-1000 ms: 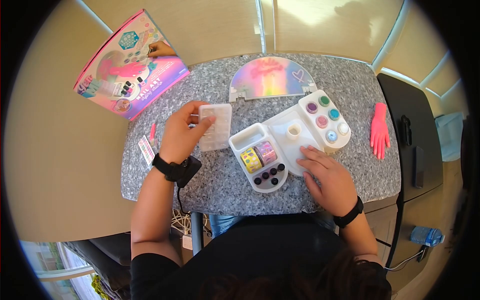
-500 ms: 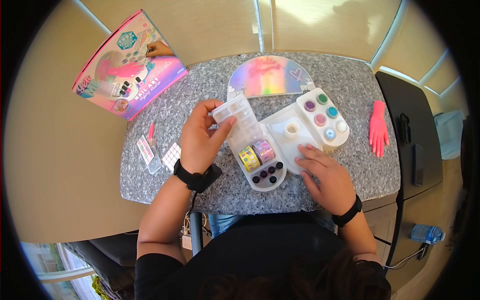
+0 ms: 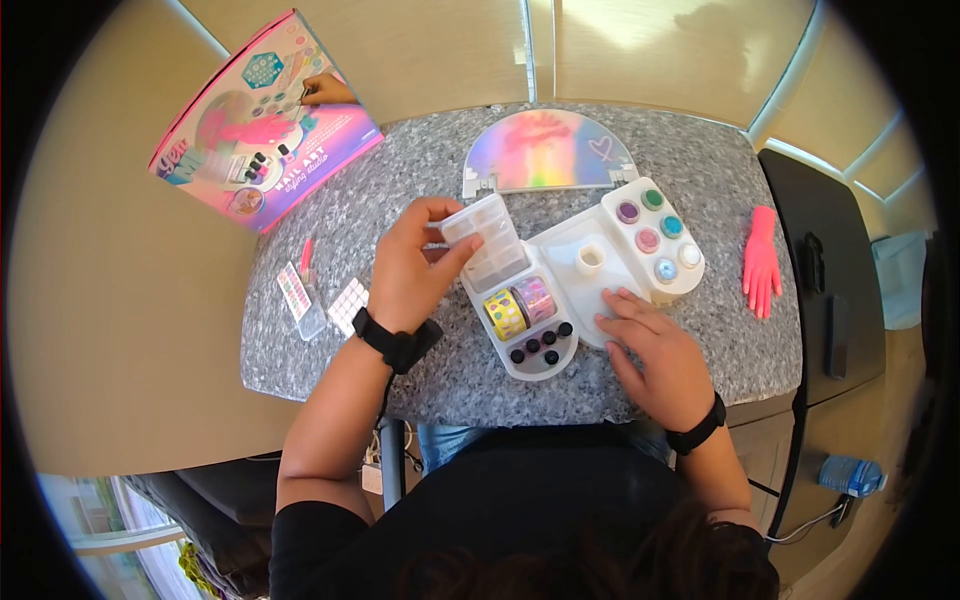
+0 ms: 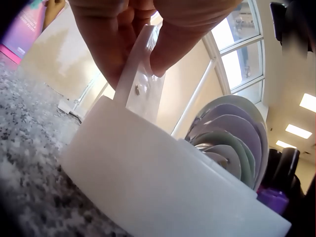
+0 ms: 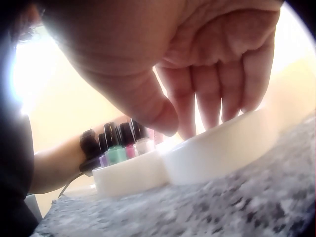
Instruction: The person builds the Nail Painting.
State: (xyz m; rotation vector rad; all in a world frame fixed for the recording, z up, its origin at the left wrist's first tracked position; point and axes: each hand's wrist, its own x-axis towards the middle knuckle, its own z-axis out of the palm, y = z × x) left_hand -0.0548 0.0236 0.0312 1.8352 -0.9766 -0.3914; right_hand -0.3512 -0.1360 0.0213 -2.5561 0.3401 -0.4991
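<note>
Left hand (image 3: pixel 412 272) pinches my clear divided case (image 3: pixel 492 245), tilted at the white nail-art station (image 3: pixel 575 285) — my right hand (image 3: pixel 660 368) rests there outstretched, probably to steady it.

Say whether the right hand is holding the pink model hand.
No, the pink model hand lies on the speckled tabletop, apart from the right hand.
</note>
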